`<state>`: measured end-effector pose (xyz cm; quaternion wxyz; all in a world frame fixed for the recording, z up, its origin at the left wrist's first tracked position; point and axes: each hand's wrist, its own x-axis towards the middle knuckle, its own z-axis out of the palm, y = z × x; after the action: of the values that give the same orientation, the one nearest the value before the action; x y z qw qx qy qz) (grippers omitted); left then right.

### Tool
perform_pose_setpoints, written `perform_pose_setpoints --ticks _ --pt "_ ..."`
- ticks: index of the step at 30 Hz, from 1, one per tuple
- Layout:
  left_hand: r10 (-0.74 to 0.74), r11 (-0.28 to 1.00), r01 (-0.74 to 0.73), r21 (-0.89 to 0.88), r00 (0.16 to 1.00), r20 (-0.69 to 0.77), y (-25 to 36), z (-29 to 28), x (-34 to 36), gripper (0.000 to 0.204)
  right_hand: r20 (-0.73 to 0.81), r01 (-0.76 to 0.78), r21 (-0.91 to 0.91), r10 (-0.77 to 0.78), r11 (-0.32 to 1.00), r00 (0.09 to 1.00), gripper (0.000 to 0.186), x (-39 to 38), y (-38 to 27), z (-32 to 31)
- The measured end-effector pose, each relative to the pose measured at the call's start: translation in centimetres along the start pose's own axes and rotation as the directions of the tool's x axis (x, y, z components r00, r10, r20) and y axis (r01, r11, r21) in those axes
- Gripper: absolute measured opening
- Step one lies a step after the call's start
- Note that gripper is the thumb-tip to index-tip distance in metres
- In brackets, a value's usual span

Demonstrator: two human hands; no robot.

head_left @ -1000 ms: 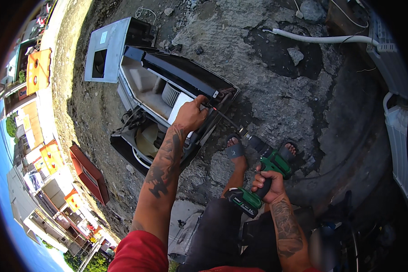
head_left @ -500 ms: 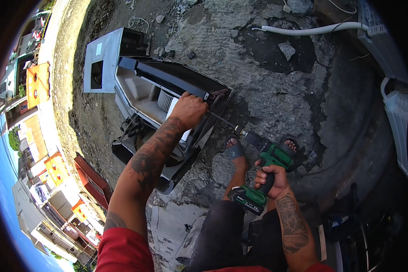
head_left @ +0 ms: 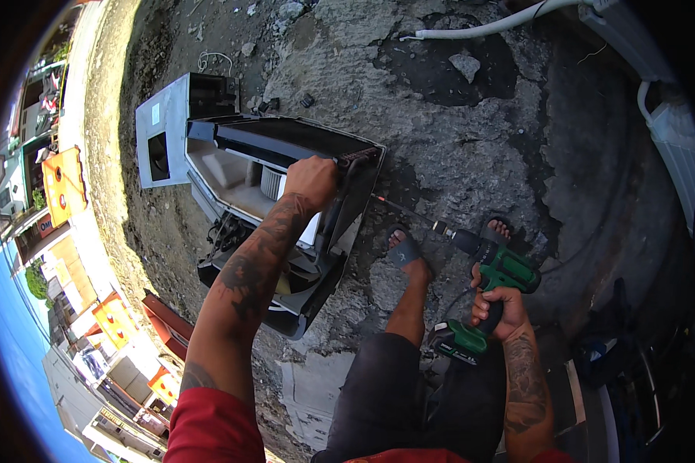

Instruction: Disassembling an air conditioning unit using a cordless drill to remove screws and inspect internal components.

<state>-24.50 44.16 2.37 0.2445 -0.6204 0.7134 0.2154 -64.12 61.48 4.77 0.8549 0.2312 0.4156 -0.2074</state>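
Black casing (head_left: 269, 145) under left hand (head_left: 311, 184) (apparently touching)

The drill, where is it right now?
In the head view, the drill is right of centre, gripped in the right hand, just below the right foot, its bit pointing up-left toward the unit.

Appliance (head_left: 274, 145) on the ground (head_left: 455, 147), left of the drill (head_left: 511, 267) in the right hand (head_left: 506, 310)

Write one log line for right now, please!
left hand: over opened machine, grip unclear | right hand: grips green drill | drill bit: points toward machine | rock: on rough ground
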Motion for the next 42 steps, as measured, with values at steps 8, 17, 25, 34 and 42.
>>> perform_pose_setpoints --ticks 8,17,25,34,42 --pt "0.153 0.960 -0.184 -0.213 0.976 -0.151 -1.8 0.7 -2.1 0.013 0.004 0.006 -0.018 -0.006 1.000 1.000 0.037 2.8 1.3 0.5" --pt "0.166 -0.821 0.297 -0.488 0.941 0.294 7.9 10.3 -9.0 0.015 -0.023 0.009 -0.011 -0.009 1.000 1.000 0.036 8.3 -0.2 -2.5" --pt "-0.246 -0.816 0.071 -0.573 0.855 0.457 13.2 23.1 6.3 0.027 -0.072 0.006 -0.008 -0.006 1.000 0.997 0.033 17.0 -2.3 -6.1" --pt "-0.454 -0.553 0.056 -0.831 0.816 0.358 10.8 29.0 11.9 0.024 -0.029 -0.032 0.030 0.033 0.999 0.999 0.028 25.5 -2.4 -8.2" --pt "-0.468 -0.446 0.066 -0.893 0.833 0.295 9.6 30.6 12.2 0.028 0.001 -0.041 0.048 0.041 0.998 0.999 0.028 26.2 -2.3 -8.4"
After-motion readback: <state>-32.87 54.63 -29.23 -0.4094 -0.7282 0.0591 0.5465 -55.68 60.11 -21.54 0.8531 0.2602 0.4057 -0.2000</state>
